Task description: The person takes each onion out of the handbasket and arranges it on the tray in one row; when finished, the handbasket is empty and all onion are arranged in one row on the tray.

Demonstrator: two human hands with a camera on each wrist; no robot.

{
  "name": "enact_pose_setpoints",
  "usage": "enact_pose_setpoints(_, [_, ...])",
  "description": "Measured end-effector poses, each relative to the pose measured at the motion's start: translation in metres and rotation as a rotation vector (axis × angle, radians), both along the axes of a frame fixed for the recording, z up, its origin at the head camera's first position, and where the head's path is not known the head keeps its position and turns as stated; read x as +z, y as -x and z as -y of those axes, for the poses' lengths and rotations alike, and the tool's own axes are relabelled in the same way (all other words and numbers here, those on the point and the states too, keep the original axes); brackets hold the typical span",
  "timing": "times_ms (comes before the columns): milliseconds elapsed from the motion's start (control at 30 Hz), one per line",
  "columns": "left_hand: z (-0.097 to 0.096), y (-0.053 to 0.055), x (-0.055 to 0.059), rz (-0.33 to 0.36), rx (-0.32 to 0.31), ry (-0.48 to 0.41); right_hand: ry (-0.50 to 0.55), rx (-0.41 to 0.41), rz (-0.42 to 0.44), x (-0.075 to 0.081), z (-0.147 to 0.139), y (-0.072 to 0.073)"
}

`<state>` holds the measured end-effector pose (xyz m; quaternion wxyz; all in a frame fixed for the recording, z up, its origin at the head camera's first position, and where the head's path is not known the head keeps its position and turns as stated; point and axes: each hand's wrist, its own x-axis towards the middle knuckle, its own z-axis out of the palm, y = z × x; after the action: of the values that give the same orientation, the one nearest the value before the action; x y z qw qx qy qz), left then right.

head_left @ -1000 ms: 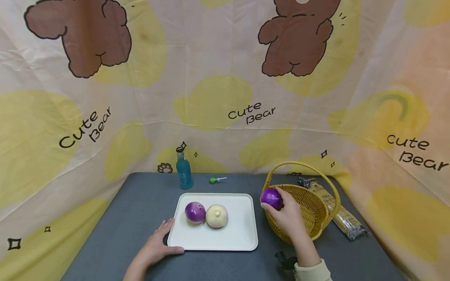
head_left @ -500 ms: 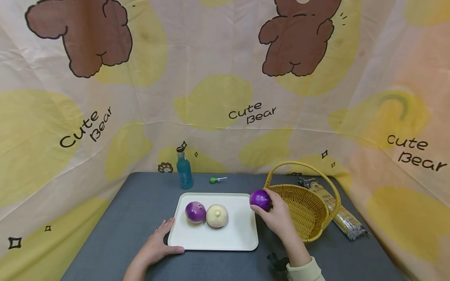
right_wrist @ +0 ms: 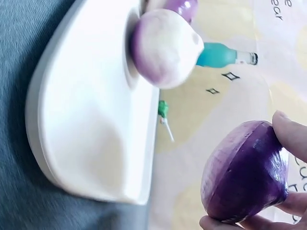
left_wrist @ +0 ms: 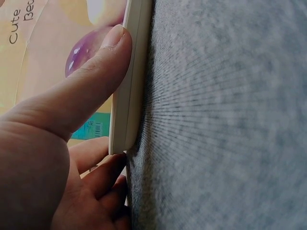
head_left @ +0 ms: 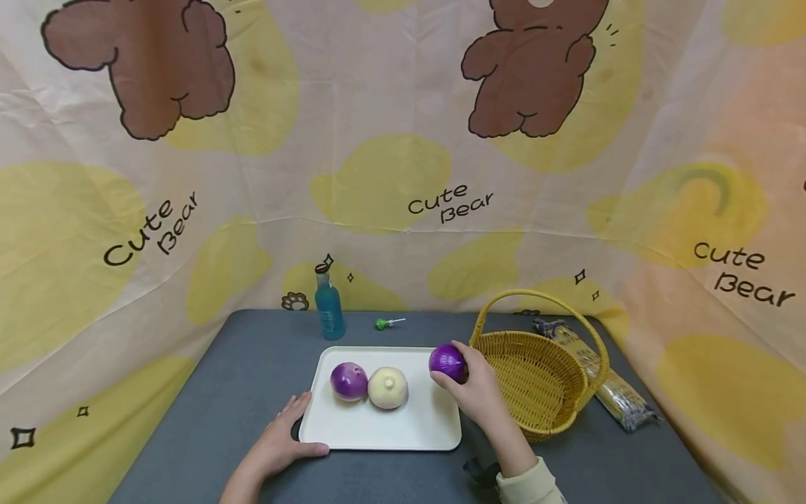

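My right hand [head_left: 481, 393] grips a glossy red onion [head_left: 448, 363] over the right end of a white tray [head_left: 428, 423]. In the right wrist view the thumb and fingertips hold the onion [right_wrist: 242, 175] by its pointed side, apart from the tray. Two purple-and-white turnips lie side by side on the tray: one mostly purple [head_left: 349, 381], one mostly white [head_left: 387, 388]. My left hand [head_left: 276, 439] holds the tray's near left corner. In the left wrist view the thumb [left_wrist: 91, 79] lies along the rim and the fingers are at the corner, their tips partly hidden.
A yellow wicker basket [head_left: 541, 381] with an arched handle stands just right of the tray. Behind it lies a long clear-and-yellow packet [head_left: 620, 392]. A blue bottle [head_left: 329, 308] and a green lollipop [head_left: 383, 324] are at the back of the grey table [head_left: 208, 413].
The right hand has carried the red onion leftward from over the basket to over the tray's right edge. The left hand, tray and turnips stay put.
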<state>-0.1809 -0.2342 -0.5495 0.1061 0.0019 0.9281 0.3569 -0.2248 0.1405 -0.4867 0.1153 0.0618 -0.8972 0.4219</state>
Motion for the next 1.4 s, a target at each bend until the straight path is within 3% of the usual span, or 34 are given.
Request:
enact_pose_setpoints(700, [0.001,0.001,-0.001,0.011,-0.001,0.007,-0.070,0.068,0.067,-0.047,0.024,0.018])
enact_pose_setpoints(1400, [-0.001,0.001,0.000,0.018,0.010,0.002,-0.072,0.167,0.112,-0.045,0.028,0.016])
